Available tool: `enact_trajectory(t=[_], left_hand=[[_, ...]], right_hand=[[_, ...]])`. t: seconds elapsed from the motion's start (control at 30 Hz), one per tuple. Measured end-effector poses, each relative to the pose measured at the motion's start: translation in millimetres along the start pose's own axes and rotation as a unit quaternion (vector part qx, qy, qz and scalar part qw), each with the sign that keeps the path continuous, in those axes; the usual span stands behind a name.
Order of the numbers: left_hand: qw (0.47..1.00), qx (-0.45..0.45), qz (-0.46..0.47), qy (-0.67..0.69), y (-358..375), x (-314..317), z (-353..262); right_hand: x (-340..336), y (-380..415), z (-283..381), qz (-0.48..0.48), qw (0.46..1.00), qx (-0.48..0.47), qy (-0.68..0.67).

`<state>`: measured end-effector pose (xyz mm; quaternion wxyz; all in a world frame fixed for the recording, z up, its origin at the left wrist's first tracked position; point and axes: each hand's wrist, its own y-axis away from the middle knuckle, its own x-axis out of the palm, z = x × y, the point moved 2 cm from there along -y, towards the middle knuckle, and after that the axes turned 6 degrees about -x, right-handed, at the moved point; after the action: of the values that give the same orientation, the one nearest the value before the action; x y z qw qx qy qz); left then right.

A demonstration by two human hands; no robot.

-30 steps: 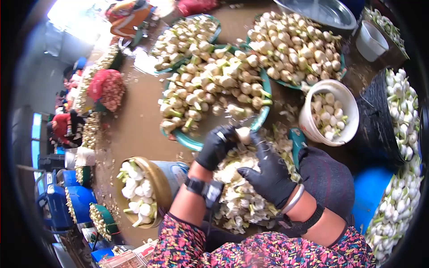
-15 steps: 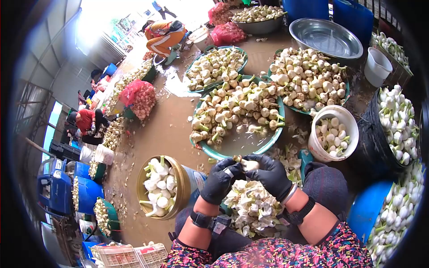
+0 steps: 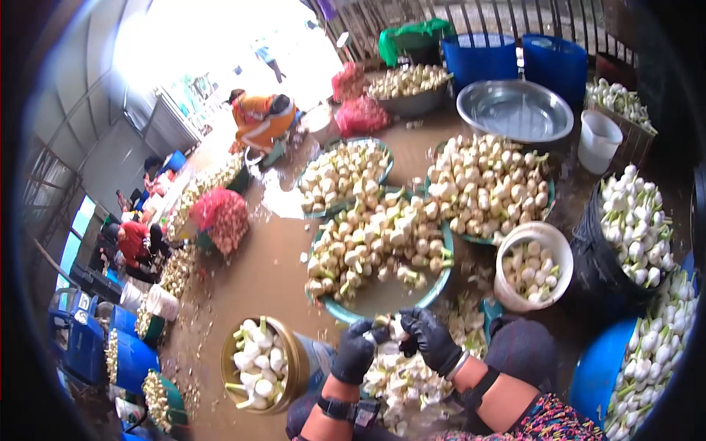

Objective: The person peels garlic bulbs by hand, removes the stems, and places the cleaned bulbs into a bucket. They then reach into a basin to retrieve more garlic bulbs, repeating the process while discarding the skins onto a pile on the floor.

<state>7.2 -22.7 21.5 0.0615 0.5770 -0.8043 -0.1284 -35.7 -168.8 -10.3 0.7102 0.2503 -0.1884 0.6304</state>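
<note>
Both hands wear black gloves and meet above a heap of white peelings (image 3: 404, 378). Between them is a pale bulb (image 3: 398, 328), partly covered by the fingers. My left hand (image 3: 356, 351) is closed on the bulb from the left side, its fingertips at the stem end. From the right, my right hand (image 3: 432, 341) pinches the same bulb. Just beyond the hands lies a wide green-rimmed basin (image 3: 443, 283) of unpeeled-looking bulbs and water. A tan bucket (image 3: 294, 360) of white bulbs stands to the left of my left hand.
A white bucket (image 3: 562, 257) with bulbs stands at the right, beside a black container (image 3: 599, 253) of white bulbs. Farther off are a metal basin (image 3: 515, 110), blue barrels (image 3: 479, 62) and a red net sack (image 3: 220, 220). A person in orange (image 3: 261, 121) bends at the back.
The view has tilted upward, so the basins and buckets appear lower. My hands also sit lower in the picture, and my right hand's fingers have shifted over the bulb.
</note>
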Motion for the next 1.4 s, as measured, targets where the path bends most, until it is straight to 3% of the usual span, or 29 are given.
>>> enact_trajectory(t=[0.07, 0.13, 0.27, 0.33, 0.47, 0.5, 0.6, 0.67, 0.7, 0.73, 0.77, 0.8, 0.87, 0.9, 0.93, 0.97, 1.0, 1.03, 1.07, 1.13, 1.17, 1.2, 1.23, 1.27, 1.3, 1.37, 1.4], left_hand=[[1.0, 0.021, -0.003, -0.01, 2, 0, -1], [0.987, 0.06, -0.035, -0.143, 1, 0, 3], [0.942, 0.149, -0.033, -0.298, 14, 12, -5], [0.959, 0.124, -0.045, -0.252, 10, 13, 7], [0.989, 0.102, -0.03, -0.101, 6, 14, 21], [0.976, 0.139, -0.031, -0.162, 6, 10, 20], [0.973, 0.178, -0.028, -0.147, 9, 10, 19], [0.995, 0.063, -0.057, -0.054, 8, 3, 29], [0.993, 0.09, -0.015, -0.074, 3, 0, 29], [0.989, 0.116, 0.027, -0.093, -2, -5, 27], [0.994, -0.005, 0.09, 0.054, 5, -6, 14], [0.994, -0.009, 0.089, 0.055, 8, 2, 2], [0.994, 0.044, 0.084, 0.055, 18, 13, -9], [0.995, 0.072, 0.071, -0.017, 3, 3, 21], [0.982, 0.13, 0.076, -0.111, 8, 3, 3], [0.988, 0.102, 0.079, -0.089, 4, 2, 10], [0.955, 0.224, 0.054, -0.187, 4, 3, 9], [0.917, 0.268, 0.048, -0.293, 0, -3, 14], [0.841, 0.365, 0.03, -0.398, -3, -4, 11], [0.878, 0.332, -0.002, -0.345, -11, -17, 14], [0.974, 0.204, -0.006, -0.095, -13, -22, 17], [0.984, 0.065, -0.014, 0.165, -16, -24, 22], [0.97, 0.2, -0.037, -0.131, -16, -27, 14], [0.853, 0.313, -0.048, -0.415, -14, -27, 10], [0.854, 0.308, -0.043, -0.416, -14, -25, 15], [0.961, 0.18, -0.034, -0.206, -19, -24, 34], [0.962, 0.176, -0.031, -0.207, -24, -26, 43]], right_hand=[[-2, -5, -5, 0.032, 0.99, 0.08, -0.111], [-8, -2, -11, 0.047, 0.934, 0.277, -0.222], [-18, 3, -19, 0.11, 0.892, 0.315, -0.307], [-15, 5, -19, 0.152, 0.831, 0.384, -0.374], [-7, 12, -10, 0.093, 0.86, 0.383, -0.323], [-8, 12, -12, 0.092, 0.86, 0.384, -0.324], [-8, 14, -19, 0.125, 0.849, 0.411, -0.307], [-11, 9, -12, 0.17, 0.855, 0.353, -0.341], [-19, 3, -15, 0.167, 0.866, 0.345, -0.323], [-18, 1, -12, 0.092, 0.911, 0.29, -0.278], [-18, 0, -12, 0.084, 0.921, 0.262, -0.276], [-19, -2, -11, 0.075, 0.93, 0.233, -0.273], [-15, -1, -9, 0.102, 0.931, 0.232, -0.264], [-13, -1, -7, 0.102, 0.946, 0.207, -0.228], [-13, 2, -6, 0.098, 0.959, 0.186, -0.192], [-14, 1, -11, 0.065, 0.974, 0.146, -0.159], [-16, -3, -19, 0.031, 0.986, 0.109, -0.124], [-22, -10, -21, 0.007, 1.0, -0.006, -0.004], [-27, -10, -24, -0.011, 0.986, -0.113, 0.119], [-12, -3, 2, 0.038, 0.994, -0.105, 0.012], [-3, 8, 18, 0.082, 0.994, -0.061, 0.026], [-1, 15, 19, 0.152, 0.988, -0.023, 0.024], [-6, 16, 14, 0.187, 0.981, 0.002, 0.047], [-9, 15, 9, 0.218, 0.973, 0.025, 0.068], [-8, 14, 18, 0.184, 0.982, 0.039, 0.022], [-8, 13, 33, 0.166, 0.975, 0.049, -0.142], [-9, 15, 40, 0.174, 0.959, 0.051, -0.215]])
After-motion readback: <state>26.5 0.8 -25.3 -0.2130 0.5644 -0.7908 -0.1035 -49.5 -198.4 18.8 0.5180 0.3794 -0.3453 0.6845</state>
